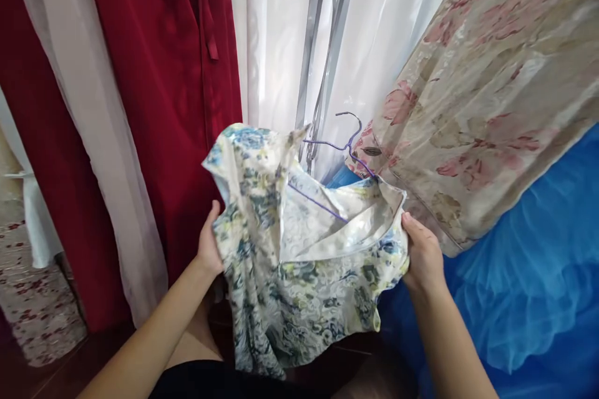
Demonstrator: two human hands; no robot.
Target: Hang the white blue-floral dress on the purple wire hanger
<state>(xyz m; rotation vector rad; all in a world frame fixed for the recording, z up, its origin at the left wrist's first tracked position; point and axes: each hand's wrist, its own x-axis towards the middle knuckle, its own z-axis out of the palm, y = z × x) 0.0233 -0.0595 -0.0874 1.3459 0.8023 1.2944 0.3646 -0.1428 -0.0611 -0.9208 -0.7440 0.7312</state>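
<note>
A sleeveless floral top [318, 293] in white, blue and yellow-green is held up in front of me, its neckline gaping. A purple wire hanger [349, 146] sits inside it, with the hook and part of the shoulder bar showing above the collar. My left hand [210, 246] grips the top's left side near the armhole, its fingers mostly behind the cloth. At the other armhole, my right hand [423, 252] pinches the edge of the fabric, thumb in front. Neither hand touches the visible part of the hanger.
Long garments hang close behind: a dark red one [154, 75], a white one [276, 31] with grey ribbons [322, 43], and a beige floral one [486, 93]. Blue ruffled tulle [524, 287] fills the lower right. Dark tiled floor [65, 368] shows at lower left.
</note>
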